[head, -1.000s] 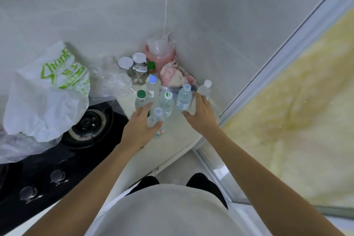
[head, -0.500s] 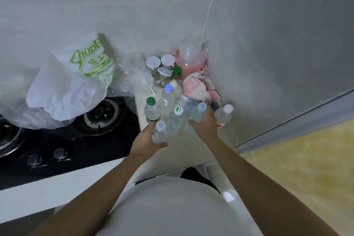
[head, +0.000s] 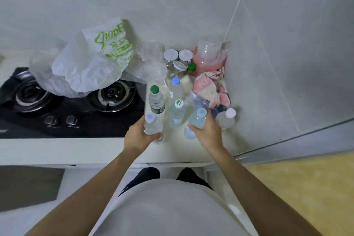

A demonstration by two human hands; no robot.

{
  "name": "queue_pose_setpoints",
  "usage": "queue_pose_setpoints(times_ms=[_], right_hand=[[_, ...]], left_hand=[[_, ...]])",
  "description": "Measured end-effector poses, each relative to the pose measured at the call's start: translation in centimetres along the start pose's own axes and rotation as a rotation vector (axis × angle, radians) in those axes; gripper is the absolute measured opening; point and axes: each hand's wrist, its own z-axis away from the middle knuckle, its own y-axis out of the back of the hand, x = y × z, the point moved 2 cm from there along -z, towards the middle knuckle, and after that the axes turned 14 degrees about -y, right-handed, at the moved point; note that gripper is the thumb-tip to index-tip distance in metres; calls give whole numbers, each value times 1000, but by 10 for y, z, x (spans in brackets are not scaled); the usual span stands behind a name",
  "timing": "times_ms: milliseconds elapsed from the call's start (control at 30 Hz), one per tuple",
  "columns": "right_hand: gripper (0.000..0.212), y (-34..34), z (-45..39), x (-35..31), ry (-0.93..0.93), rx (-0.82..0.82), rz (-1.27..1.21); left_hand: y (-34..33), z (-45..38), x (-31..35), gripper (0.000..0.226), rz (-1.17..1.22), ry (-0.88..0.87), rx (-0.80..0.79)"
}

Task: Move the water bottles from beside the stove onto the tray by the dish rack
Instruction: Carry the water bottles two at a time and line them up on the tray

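Meanwhile, at a kitchen corner beside the stove [head: 76, 105], a person takes up two small water bottles at once from a cluster on the pale tabletop [head: 172, 151]. The left hand [head: 138, 137] curls its fingers and thumb round a blue-capped bottle [head: 152, 125] at the near left of the group; the right hand [head: 207, 132] wraps round another blue-capped bottle [head: 197, 118], which leans toward the left. Four more bottles stand behind and beside: a green-capped bottle [head: 156, 99], a tall blue-capped bottle [head: 175, 88], one with a white-and-green cap [head: 177, 111], and a white-capped bottle [head: 227, 119] nearest the wall; a further one seems to lie low by the right hand, though that is hard to read. The tray and dish rack are out of view. Judging from this, a clean lift straight up would serve best, keeping both grips low on the bodies so the neighbours are not toppled, and righting the tilted bottle before carrying.
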Motion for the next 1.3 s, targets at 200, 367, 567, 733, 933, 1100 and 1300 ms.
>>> queue_pose_setpoints(times_ms=[200, 367, 567, 733, 933, 1100, 1300], right_hand=[[58, 24, 19, -44, 137, -189, -79], [73, 12, 37, -108, 188, -381, -307], [49, -21, 100, -198, 372, -611, -367], [35, -74, 189, -257, 516, -773, -327], [44, -158, 328, -312, 610, -1011, -305], [43, -234, 444, -362, 710, -1159, -282], [36, -327, 575, -414, 828, -1329, -225]], left_hand=[[34, 39, 9, 52, 126, 65, 222], [86, 84, 17, 47, 327, 69, 429], [169, 155, 13, 43, 448, 49, 644], [243, 235, -11, 38, 489, 25, 821], [332, 348, -66, 33, 533, 24, 1005], [403, 438, -114, 30, 487, 41, 1131], [469, 546, -171, 29, 386, 110, 1320]])
